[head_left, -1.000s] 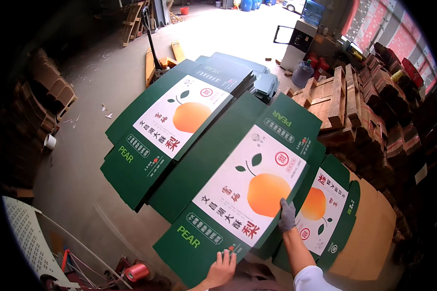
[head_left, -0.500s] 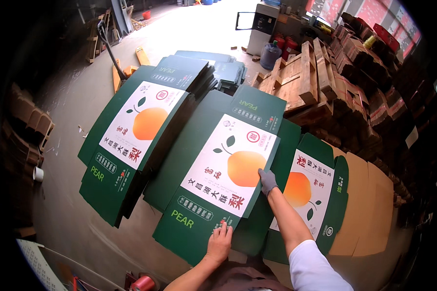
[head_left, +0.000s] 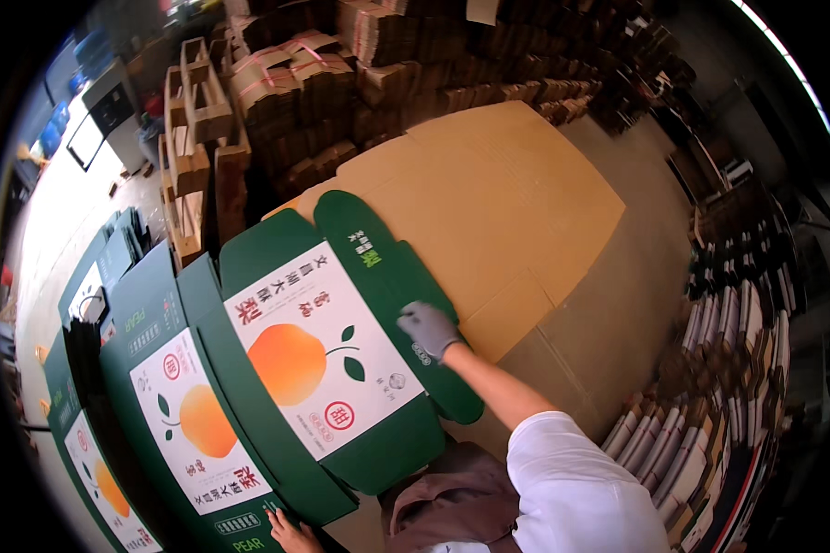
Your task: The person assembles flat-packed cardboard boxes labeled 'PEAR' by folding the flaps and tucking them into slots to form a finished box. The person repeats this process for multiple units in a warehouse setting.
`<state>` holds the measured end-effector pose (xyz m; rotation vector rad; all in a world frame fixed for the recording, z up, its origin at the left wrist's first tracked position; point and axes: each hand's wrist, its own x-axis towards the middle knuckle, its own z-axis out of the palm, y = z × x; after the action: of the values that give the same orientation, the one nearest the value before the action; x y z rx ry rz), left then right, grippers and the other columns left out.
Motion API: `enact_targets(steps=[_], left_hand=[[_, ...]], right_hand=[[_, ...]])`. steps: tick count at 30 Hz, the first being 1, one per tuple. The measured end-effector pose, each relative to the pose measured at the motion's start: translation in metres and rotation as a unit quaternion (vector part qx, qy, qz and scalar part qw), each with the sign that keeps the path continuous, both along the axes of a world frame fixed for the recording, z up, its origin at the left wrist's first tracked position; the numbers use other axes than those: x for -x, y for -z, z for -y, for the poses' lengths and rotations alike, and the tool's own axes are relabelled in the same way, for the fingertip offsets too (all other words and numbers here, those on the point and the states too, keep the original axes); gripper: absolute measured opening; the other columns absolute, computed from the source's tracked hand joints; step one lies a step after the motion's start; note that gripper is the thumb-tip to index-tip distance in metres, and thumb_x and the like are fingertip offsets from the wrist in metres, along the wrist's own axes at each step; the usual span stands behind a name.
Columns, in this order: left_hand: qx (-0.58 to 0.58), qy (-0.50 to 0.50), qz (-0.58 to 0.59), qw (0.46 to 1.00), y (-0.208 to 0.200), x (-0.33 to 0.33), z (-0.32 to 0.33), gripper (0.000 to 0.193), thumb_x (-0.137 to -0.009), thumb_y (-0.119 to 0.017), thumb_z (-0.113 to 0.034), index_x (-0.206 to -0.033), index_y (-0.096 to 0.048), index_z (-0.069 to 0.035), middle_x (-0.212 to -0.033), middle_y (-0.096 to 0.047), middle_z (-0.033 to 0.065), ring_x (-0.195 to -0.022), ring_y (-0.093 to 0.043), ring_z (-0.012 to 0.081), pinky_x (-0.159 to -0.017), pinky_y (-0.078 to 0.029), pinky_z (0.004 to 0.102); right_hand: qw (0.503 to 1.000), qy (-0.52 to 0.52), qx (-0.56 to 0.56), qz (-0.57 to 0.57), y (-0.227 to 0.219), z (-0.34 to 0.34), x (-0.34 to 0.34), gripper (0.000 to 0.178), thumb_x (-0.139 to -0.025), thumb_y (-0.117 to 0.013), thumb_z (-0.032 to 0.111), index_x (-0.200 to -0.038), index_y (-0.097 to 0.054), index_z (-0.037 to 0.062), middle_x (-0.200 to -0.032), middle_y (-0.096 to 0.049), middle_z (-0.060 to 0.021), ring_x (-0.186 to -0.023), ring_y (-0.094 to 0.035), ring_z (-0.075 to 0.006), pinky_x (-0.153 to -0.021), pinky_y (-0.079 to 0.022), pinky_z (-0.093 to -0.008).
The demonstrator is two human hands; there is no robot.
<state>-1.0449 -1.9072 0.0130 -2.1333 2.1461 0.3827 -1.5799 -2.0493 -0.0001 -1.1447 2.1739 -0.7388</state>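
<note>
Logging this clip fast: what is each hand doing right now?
Left hand: bare, resting on the lower green carton sheet; grip cannot be told.
Right hand: gloved, pressing the top carton sheet.

A carton warehouse or packing workshop: flattened green fruit cartons (head_left: 323, 359) beneath the hands, plain brown cardboard sheets (head_left: 489, 212) beyond them, bundled cardboard stacks (head_left: 360, 55) and wooden pallets (head_left: 198, 138) farther off.

Three flat printed boxes are laid side by side, each partly on the next. The right box (head_left: 323, 355) is laid on a big plain cardboard sheet (head_left: 498, 203). Stacked cartons (head_left: 341, 64) are seen behind the sheet. Bundles of folded boxes (head_left: 719, 405) are stood at the right.
</note>
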Motion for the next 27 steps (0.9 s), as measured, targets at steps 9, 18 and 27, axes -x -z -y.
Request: enact_targets(steps=[9, 18, 27], left_hand=[[-0.018, 0.007, 0.011, 1.0, -0.009, 0.086, 0.056, 0.067, -0.084, -0.069, -0.042, -0.136, -0.051, -0.004, -0.132, -0.05, 0.0274, -0.118, -0.05, 0.0449, -0.102, -0.039, 0.0524], [-0.023, 0.034, 0.004, 0.999, 0.011, 0.065, 0.054, 0.067, -0.083, -0.072, -0.04, -0.138, -0.048, -0.009, -0.136, -0.047, 0.0259, -0.12, -0.047, 0.0452, -0.102, -0.039, 0.0521], [-0.012, -0.03, -0.077, 0.997, 0.007, 0.057, 0.064, 0.055, -0.078, -0.074, -0.015, -0.128, -0.052, -0.006, -0.127, -0.048, 0.0191, -0.116, -0.048, 0.0403, -0.098, -0.043, 0.047]], right_hand=[[0.881, 0.301, -0.267, -0.249, -0.007, -0.175, 0.325, 0.056, -0.076, -0.066, 0.046, -0.117, -0.06, 0.0084, -0.118, -0.059, -0.0188, -0.108, -0.059, -0.0358, -0.092, -0.049, -0.0461], [0.927, 0.241, -0.246, -0.147, -0.005, -0.183, 0.405, 0.066, -0.067, -0.076, 0.055, -0.108, -0.066, 0.0031, -0.105, -0.066, -0.0197, -0.09, -0.066, -0.0315, -0.078, -0.053, -0.0403], [0.985, 0.054, -0.131, -0.094, -0.165, -0.161, 0.386, 0.033, -0.074, -0.073, 0.029, -0.082, -0.067, -0.0029, -0.07, -0.063, -0.0112, -0.066, -0.056, -0.0188, -0.059, -0.045, -0.0377]])
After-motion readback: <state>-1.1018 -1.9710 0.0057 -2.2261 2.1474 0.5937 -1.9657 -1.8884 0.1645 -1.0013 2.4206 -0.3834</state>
